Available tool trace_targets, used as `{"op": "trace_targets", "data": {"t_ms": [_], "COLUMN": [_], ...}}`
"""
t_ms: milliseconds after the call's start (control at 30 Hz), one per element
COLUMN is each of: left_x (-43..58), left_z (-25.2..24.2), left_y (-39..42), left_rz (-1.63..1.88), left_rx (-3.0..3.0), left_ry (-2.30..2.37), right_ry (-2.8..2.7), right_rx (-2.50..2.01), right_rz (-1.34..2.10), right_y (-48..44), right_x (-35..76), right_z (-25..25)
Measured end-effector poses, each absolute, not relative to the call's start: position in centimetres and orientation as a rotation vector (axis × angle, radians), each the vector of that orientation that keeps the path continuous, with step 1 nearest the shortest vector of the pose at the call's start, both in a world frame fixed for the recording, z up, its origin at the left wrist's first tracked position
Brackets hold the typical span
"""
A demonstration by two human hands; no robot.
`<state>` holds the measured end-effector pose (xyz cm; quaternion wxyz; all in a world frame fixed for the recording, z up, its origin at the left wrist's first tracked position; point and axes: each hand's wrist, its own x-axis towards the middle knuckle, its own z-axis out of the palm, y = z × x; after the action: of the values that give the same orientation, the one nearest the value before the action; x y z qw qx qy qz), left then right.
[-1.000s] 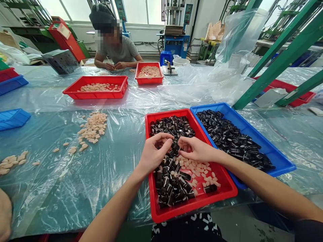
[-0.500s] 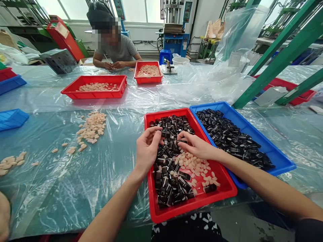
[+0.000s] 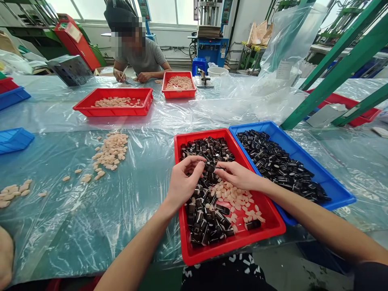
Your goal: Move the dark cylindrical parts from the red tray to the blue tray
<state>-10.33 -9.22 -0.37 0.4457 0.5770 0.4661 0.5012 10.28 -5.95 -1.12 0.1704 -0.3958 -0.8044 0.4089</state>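
Observation:
A red tray (image 3: pixel 233 246) in front of me holds several small black parts (image 3: pixel 206 220) and a patch of pale pink pieces (image 3: pixel 235 200). Both my hands hover over its middle. My left hand (image 3: pixel 183 182) has its fingers curled in a pinch around a small black part. My right hand (image 3: pixel 238 176) faces it with fingertips pinched on the same spot; what it grips is too small to make out. Right beside the red tray, a blue tray (image 3: pixel 333 188) is filled with more black parts (image 3: pixel 281 165).
Loose pink pieces (image 3: pixel 110 151) lie on the plastic-covered table (image 3: pixel 91 218) at left. Two red trays (image 3: pixel 115 103) of pink pieces stand further back, where another person (image 3: pixel 136 52) works. Blue trays (image 3: pixel 15 139) sit at far left, green frame struts (image 3: pixel 333 68) at right.
Both hands drew back slightly toward me from the far black parts and came together again, fingertips meeting over the tray's middle. The far person leaned lower.

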Motion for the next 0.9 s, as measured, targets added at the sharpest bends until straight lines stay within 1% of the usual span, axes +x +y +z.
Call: {"op": "trace_targets", "data": {"t_ms": [367,633,733,900], "left_x": [-10.2,-10.2,-10.3,-10.4], "left_z": [-0.2,-1.0,-1.3,-1.5], "left_y": [-9.1,-9.2,-9.2,-9.1], "left_rz": [1.18,1.087,1.069,1.025], "left_rx": [1.496,1.641,1.696,1.724], "left_ry": [1.164,1.177,1.188,1.208], "right_ry": [-2.278,-2.026,-1.995,-2.097], "right_rx": [-1.099,-0.993,-0.979,-0.951], "right_rz": [1.24,1.566,1.636,1.522], "right_y": [-6.0,-6.3,-6.3,-6.3], "right_x": [10.4,10.1,10.1,10.2], "right_z": [-1.2,-1.1,-1.2,-1.3]}}
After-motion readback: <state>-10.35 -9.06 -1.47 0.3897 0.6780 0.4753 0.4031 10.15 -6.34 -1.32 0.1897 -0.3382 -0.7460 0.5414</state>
